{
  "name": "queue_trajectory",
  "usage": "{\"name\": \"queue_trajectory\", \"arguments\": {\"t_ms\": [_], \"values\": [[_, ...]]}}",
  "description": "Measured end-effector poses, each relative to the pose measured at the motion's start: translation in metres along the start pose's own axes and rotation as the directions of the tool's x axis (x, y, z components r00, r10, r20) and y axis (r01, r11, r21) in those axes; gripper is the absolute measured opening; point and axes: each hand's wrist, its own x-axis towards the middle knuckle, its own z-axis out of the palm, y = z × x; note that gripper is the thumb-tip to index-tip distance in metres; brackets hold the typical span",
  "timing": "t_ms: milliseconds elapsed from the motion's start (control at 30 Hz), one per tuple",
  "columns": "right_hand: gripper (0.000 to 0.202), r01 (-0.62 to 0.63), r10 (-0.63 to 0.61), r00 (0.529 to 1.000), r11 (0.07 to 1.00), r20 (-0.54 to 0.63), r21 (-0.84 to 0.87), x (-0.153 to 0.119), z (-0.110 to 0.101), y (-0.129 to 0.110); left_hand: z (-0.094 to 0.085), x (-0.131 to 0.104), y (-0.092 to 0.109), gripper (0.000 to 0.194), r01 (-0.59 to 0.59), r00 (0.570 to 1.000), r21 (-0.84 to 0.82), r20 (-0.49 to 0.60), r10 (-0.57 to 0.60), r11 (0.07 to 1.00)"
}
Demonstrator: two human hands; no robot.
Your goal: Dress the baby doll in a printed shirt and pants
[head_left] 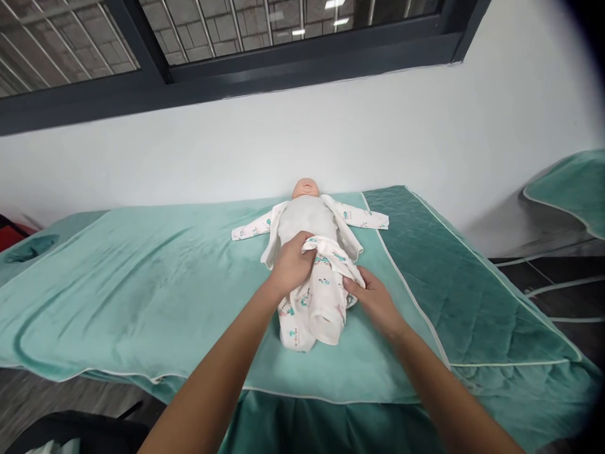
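A baby doll [305, 187] lies on its back with its head toward the wall. Its printed white jacket [366, 218] is spread open, sleeves out to both sides, over a plain pale torso [308, 219]. White baby trousers [326, 287] with a green print cover the doll's legs, and their waist is bunched up. My left hand [293, 263] pinches the waistband at the doll's middle. With thumb and fingers, my right hand [373, 296] grips the trousers' fabric at the right side. The doll's feet are hidden inside the legs of the trousers.
A light green sheet [142, 284] covers the bed, with a darker quilted cover [472, 296] at right. Behind stands a white wall [227, 151] under a dark window frame [302, 63]. A black chair [75, 429] is at lower left, and a green-covered seat [571, 189] at right.
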Motion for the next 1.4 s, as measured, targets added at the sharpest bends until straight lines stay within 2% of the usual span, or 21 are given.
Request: {"name": "queue_trajectory", "arguments": {"t_ms": [133, 200, 333, 400, 433, 533, 600, 667, 700, 767, 800, 900, 967, 1033, 1100, 1200, 1300, 1400], "values": [[0.04, 0.057, -0.075, 0.994, 0.977, -0.082, -0.207, 0.012, -0.002, -0.005, 0.006, 0.013, -0.002, 0.019, -0.087, 0.995, 0.109, -0.039, 0.092, 0.99], [0.036, 0.074, -0.122, 0.984, 0.945, -0.132, -0.32, 0.021, 0.0, -0.007, 0.007, 0.019, -0.006, 0.019, -0.112, 0.991, 0.103, -0.067, 0.119, 0.988], [0.032, 0.116, -0.225, 0.958, 0.872, -0.178, -0.476, 0.039, 0.006, -0.005, 0.006, 0.028, -0.017, 0.022, -0.157, 0.965, 0.035, -0.208, 0.161, 0.987], [0.031, 0.119, -0.248, 0.953, 0.836, -0.175, -0.536, 0.046, 0.008, -0.002, 0.002, 0.027, -0.023, 0.02, -0.128, 0.961, -0.074, -0.254, 0.106, 0.989], [0.03, 0.118, -0.247, 0.955, 0.826, -0.166, -0.552, 0.048, 0.009, 0.001, -0.002, 0.024, -0.026, 0.019, -0.096, 0.969, -0.167, -0.241, 0.054, 0.981], [0.025, 0.151, -0.265, 0.954, 0.828, -0.138, -0.54, 0.046, 0.008, 0.003, -0.016, 0.01, -0.037, 0.024, 0.058, 0.995, -0.493, -0.039, -0.089, 0.868], [0.032, 0.257, -0.354, 0.931, 0.812, -0.091, -0.523, 0.04, 0.01, -0.003, -0.024, -0.001, -0.045, 0.029, 0.143, 0.99, -0.643, 0.1, -0.103, 0.753], [0.038, 0.39, -0.438, 0.898, 0.763, 0.031, -0.516, 0.035, 0.013, -0.018, -0.027, -0.009, -0.052, 0.032, 0.17, 0.985, -0.736, 0.146, -0.091, 0.655], [0.04, 0.437, -0.44, 0.89, 0.743, 0.121, -0.506, 0.035, 0.017, -0.028, -0.027, -0.011, -0.054, 0.032, 0.169, 0.985, -0.773, 0.149, -0.084, 0.611], [0.04, 0.461, -0.343, 0.884, 0.752, 0.319, -0.47, 0.042, 0.024, -0.051, -0.022, -0.012, -0.055, 0.031, 0.157, 0.988, -0.821, 0.135, -0.08, 0.55], [0.041, 0.443, -0.276, 0.881, 0.765, 0.385, -0.466, 0.049, 0.029, -0.062, -0.019, -0.011, -0.055, 0.03, 0.147, 0.989, -0.833, 0.119, -0.086, 0.533], [0.035, 0.37, -0.142, 0.87, 0.82, 0.472, -0.436, 0.081, 0.04, -0.081, -0.008, -0.006, -0.054, 0.027, 0.101, 0.991, -0.861, 0.042, -0.128, 0.499], [0.03, 0.318, -0.114, 0.858, 0.883, 0.5, -0.344, 0.101, 0.046, -0.08, -0.002, -0.003, -0.057, 0.027, 0.076, 0.986, -0.873, -0.006, -0.166, 0.482], [0.028, 0.222, -0.096, 0.875, 0.951, 0.474, -0.217, 0.112, 0.048, -0.071, 0.0, -0.003, -0.063, 0.032, 0.078, 0.984, -0.86, -0.015, -0.177, 0.504], [0.028, 0.088, -0.054, 0.916, 0.994, 0.396, -0.069, 0.115, 0.049, -0.061, 0.001, -0.005, -0.069, 0.04, 0.125, 0.986, -0.816, 0.04, -0.161, 0.564], [0.027, -0.079, 0.027, 0.948, 0.985, 0.317, 0.154, 0.111, 0.047, -0.051, 0.002, -0.007, -0.073, 0.043, 0.2, 0.979, -0.764, 0.127, -0.162, 0.614], [0.026, -0.152, 0.045, 0.926, 0.953, 0.374, 0.261, 0.107, 0.045, -0.049, 0.004, -0.008, -0.071, 0.033, 0.182, 0.975, -0.819, 0.079, -0.206, 0.545], [0.026, -0.19, 0.047, 0.885, 0.945, 0.463, 0.266, 0.106, 0.044, -0.049, 0.007, -0.008, -0.068, 0.027, 0.106, 0.971, -0.883, -0.006, -0.238, 0.458]]}}
